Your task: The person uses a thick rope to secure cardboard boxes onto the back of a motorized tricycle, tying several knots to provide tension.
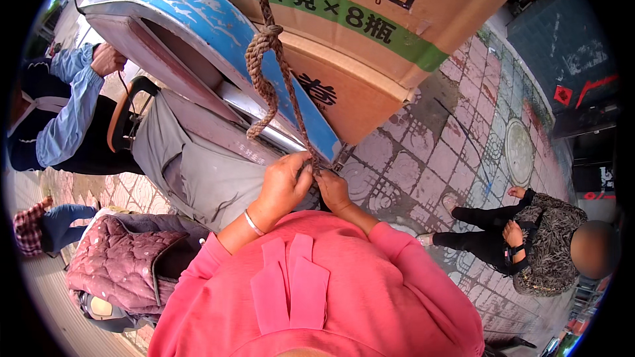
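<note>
Gripping brown rope (281, 73) with left hand (283, 185) and right hand (333, 190), both closed on it at blue cart's (198, 20) lower edge, beneath cardboard box (370, 39); rope knotted above.

You cannot see where the rope (272, 59) ends: it runs off the top edge above the cardboard box (370, 20), and its lower end vanishes behind your left hand (283, 185) and right hand (333, 188). Your fingers (305, 170) overlap there, so whatever they pinch is hidden. The box is cut off at the top. At far left, another person's hand (107, 59) hides whatever it holds, and the edge cuts their body.
</note>
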Available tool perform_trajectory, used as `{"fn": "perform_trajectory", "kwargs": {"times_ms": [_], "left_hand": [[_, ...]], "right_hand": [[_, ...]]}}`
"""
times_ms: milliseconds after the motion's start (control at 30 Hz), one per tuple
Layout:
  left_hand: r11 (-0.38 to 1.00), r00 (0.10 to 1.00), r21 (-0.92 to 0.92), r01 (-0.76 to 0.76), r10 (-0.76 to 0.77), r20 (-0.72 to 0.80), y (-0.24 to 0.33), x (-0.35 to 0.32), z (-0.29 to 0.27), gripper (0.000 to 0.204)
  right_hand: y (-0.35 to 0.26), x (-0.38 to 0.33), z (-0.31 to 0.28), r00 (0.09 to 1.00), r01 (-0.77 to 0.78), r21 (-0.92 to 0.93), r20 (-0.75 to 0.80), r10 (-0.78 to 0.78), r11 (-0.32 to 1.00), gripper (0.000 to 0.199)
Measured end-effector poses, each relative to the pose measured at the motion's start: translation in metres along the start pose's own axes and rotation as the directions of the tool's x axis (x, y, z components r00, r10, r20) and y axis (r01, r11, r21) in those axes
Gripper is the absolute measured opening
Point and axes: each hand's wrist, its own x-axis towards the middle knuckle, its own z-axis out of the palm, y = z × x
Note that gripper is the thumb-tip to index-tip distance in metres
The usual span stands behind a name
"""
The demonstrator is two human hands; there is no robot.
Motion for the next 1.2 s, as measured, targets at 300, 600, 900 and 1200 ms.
{"fn": "perform_trajectory", "kwargs": {"times_ms": [300,600,900,1200], "left_hand": [[0.998,0.998,-0.046,0.053,-0.052,0.022,-0.018,-0.002,0.009,0.017],[0.856,0.953,-0.429,0.289,-0.301,0.04,-0.031,-0.019,0.032,0.02],[0.981,0.979,-0.046,-0.19,0.187,-0.079,-0.038,-0.025,0.039,0.037],[0.953,0.938,0.046,-0.3,0.304,-0.168,-0.043,-0.016,0.053,0.035]], "right_hand": [[0.019,-0.005,0.001,0.997,-0.047,-0.099,0.055,0.053,0.994,0.017],[0.027,-0.022,0.0,0.996,-0.044,-0.112,0.07,0.052,0.993,0.018],[0.011,-0.049,-0.034,0.988,-0.025,-0.143,0.149,0.046,0.989,0.021],[-0.116,-0.079,-0.133,0.945,0.067,-0.211,0.328,0.007,0.975,0.028]]}}
